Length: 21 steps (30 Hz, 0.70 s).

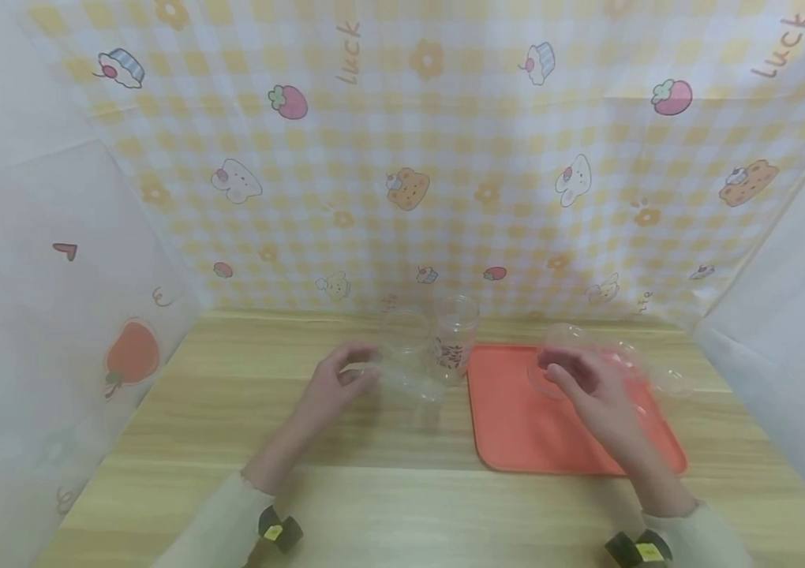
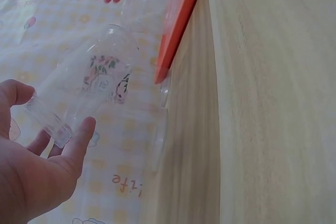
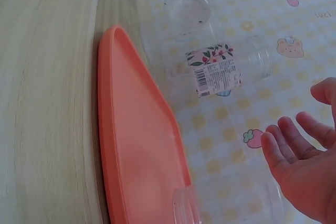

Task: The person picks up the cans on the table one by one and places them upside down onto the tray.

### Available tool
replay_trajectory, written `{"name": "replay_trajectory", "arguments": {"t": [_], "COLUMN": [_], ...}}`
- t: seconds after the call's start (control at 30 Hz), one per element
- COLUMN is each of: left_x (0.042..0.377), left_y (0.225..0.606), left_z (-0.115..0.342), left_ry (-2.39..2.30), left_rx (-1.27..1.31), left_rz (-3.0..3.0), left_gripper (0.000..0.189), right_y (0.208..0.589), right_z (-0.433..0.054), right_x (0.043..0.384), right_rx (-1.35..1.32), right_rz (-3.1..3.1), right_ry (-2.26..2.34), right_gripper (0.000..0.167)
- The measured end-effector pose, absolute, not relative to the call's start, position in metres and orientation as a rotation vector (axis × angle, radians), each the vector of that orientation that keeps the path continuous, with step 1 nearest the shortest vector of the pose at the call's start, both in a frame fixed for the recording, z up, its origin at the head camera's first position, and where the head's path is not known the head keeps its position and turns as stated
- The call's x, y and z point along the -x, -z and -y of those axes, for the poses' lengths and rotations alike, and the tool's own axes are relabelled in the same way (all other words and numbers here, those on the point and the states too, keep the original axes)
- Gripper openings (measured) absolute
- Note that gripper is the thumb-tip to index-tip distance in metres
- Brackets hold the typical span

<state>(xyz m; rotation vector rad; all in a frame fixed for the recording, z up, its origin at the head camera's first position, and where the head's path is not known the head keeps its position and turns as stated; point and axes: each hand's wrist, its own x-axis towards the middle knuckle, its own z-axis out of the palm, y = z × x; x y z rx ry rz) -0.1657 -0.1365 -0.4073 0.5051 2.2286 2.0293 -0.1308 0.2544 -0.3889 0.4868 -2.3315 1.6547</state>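
Note:
My left hand [image 1: 337, 386] grips a clear plastic jar [image 1: 409, 385] by one end, thumb and fingers round its ridged rim [image 2: 50, 121]. The held jar is tilted. Just beyond it a second clear jar [image 1: 454, 339] stands upright, with a floral printed label [image 3: 215, 69]. Over the orange tray [image 1: 516, 426] is my right hand [image 1: 590, 386], fingers loosely bent and thumb apart. In the right wrist view that hand [image 3: 307, 153] holds nothing. An unlabelled clear jar [image 3: 236, 198] stands close beside it at the tray.
Several more clear plastic pieces [image 1: 619, 355] are on the tray's right side; a small one [image 1: 672, 383] is at its right edge. Another clear round piece [image 1: 406, 327] is behind the held jar. A checked cloth [image 1: 360, 150] hangs behind the wooden table [image 1: 402, 505].

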Motion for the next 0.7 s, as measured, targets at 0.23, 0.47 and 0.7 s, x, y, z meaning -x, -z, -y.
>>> {"name": "replay_trajectory", "arguments": {"t": [0.23, 0.47, 0.7], "left_x": [0.163, 0.162, 0.161], "left_y": [0.407, 0.406, 0.407], "left_z": [0.133, 0.13, 0.128], "left_ry": [-2.034, -2.105, -2.133], "left_rx": [-0.506, -0.477, -0.433], "left_rz": [-2.203, -2.162, -2.142], "left_gripper": [0.049, 0.048, 0.047], "right_y": [0.39, 0.392, 0.394], "right_z": [-0.248, -0.245, -0.241], "right_x": [0.132, 0.132, 0.133], "right_rx": [-0.467, -0.421, -0.421], "right_rz": [2.286, 2.286, 2.226], "right_ry": [-1.764, -1.806, -1.905], "right_gripper": [0.027, 0.027, 0.029]}}
